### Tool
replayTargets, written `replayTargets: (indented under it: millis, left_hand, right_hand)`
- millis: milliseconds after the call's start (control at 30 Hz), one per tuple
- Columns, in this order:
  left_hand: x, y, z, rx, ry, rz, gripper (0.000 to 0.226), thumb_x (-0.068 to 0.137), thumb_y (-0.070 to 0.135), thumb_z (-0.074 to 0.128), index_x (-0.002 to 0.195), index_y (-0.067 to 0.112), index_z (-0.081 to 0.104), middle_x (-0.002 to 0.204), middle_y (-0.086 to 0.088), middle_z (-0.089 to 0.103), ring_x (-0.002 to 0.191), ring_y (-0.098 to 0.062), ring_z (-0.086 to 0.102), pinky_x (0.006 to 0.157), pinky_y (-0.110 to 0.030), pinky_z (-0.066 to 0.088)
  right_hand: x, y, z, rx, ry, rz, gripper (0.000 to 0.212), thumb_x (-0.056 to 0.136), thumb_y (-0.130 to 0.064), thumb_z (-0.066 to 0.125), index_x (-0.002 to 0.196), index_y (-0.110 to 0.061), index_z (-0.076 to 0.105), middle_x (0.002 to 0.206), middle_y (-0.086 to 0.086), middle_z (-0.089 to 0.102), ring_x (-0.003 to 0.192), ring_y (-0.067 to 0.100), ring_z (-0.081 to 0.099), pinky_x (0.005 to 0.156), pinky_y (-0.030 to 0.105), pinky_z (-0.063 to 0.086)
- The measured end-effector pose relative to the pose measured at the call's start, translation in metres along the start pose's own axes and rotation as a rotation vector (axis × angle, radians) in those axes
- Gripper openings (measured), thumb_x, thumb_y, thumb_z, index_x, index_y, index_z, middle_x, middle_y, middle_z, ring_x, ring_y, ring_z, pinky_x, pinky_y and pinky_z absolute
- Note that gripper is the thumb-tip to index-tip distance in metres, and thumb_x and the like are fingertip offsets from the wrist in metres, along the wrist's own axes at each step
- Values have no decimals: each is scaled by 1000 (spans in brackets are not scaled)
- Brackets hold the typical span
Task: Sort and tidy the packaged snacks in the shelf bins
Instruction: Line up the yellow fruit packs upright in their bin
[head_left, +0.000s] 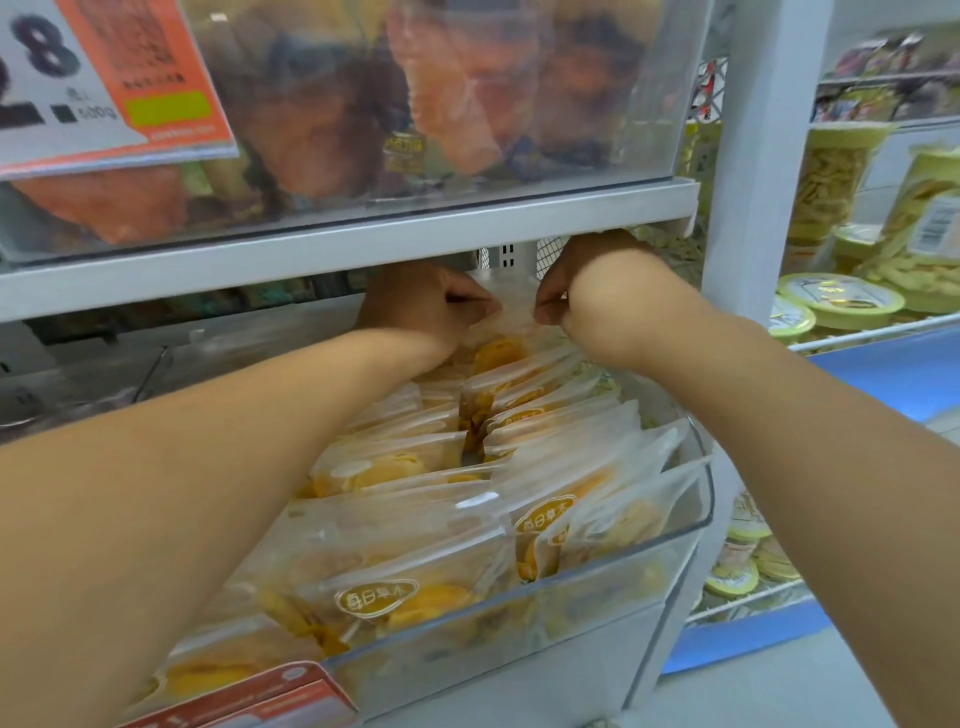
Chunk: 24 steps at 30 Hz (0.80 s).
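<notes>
Both arms reach deep under the shelf (363, 244). My left hand (415, 306) and right hand (592, 301) each pinch a top corner of one clear packet (511, 325) at the back of the bin (696, 525), fingers curled tight on its seal. I judge I'm standing it upright behind the rows of mango packets (395, 467).

The shelf edge (337, 244) hides the knuckles of the left hand (415, 306) and right hand (597, 296). The price card (104, 78) is blurred and cut off at the left edge. Packets in the upper bin (441, 104) blur behind frosted plastic.
</notes>
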<state>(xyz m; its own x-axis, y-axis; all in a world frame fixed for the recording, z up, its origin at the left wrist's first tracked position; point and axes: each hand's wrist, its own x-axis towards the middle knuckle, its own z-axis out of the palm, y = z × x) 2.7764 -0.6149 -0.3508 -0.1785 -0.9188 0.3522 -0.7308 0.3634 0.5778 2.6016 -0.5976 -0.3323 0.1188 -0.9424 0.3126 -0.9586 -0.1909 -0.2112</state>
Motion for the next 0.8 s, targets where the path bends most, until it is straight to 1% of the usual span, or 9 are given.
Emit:
replayTargets:
  millis: [133,233,333,400,467,533,600,667,800]
  left_hand:
    - [-1,-6,-5,6,-131,-63,16,90,33,71,104,29,77,77,21,71,53,4,58,58,-6,45]
    - [-2,-5,-8,204,-223,32,12,91,34,70,100,30,78,92,22,73,65,8,54,78,-13,43]
    - [-4,6,-15,288,-266,44,34,97,50,54,84,26,74,73,12,69,65,-1,59,65,-27,46]
    - [-6,12,-23,320,-289,56,43,94,62,48,96,27,73,88,8,68,79,-9,62,71,-24,46]
    - [-10,13,-34,326,-320,104,42,87,67,53,102,33,71,90,16,63,77,-1,56,65,-19,43]
    - [-15,10,-40,409,-358,161,28,81,63,67,95,38,65,84,24,54,73,3,52,62,-17,40]
    - [-17,7,-41,424,-337,187,15,78,48,77,77,40,64,89,18,62,81,-5,59,73,-24,49]
    - [-17,4,-37,388,-301,169,24,79,35,79,63,38,63,92,10,69,87,-14,64,83,-29,51]
    - [-15,7,-25,430,-192,26,19,81,32,77,65,24,71,76,9,69,73,-14,63,71,-26,49]
  right_hand:
    - [-6,0,4,-62,-27,-22,20,84,-25,68,100,-15,73,93,10,68,84,31,64,81,39,58]
    - [-6,0,11,-73,-91,18,24,80,-22,68,103,-15,72,96,8,68,85,30,64,81,39,58]
    - [-9,3,5,-9,-98,-19,20,83,-30,67,100,-20,73,96,5,69,82,23,63,76,32,57]
    - [-23,1,-7,116,-121,-111,19,86,-44,67,93,-28,76,83,-4,67,73,11,59,64,24,50]
    - [-37,-4,-17,197,-180,-188,28,75,-62,71,89,-38,76,75,-17,63,73,1,57,62,21,43]
    - [-36,-4,-13,164,-196,-183,33,72,-63,74,86,-35,79,75,-19,64,77,2,59,66,24,45]
    - [-24,-2,-3,71,-150,-127,35,77,-59,75,84,-24,79,73,-9,64,73,12,60,66,27,48]
    - [-16,-4,6,-35,-100,-91,39,79,-56,75,90,-19,75,71,-3,56,72,20,57,68,29,48]
    - [-11,-15,14,-136,-73,-44,40,81,-52,75,102,-18,71,94,8,60,84,29,59,80,34,53]
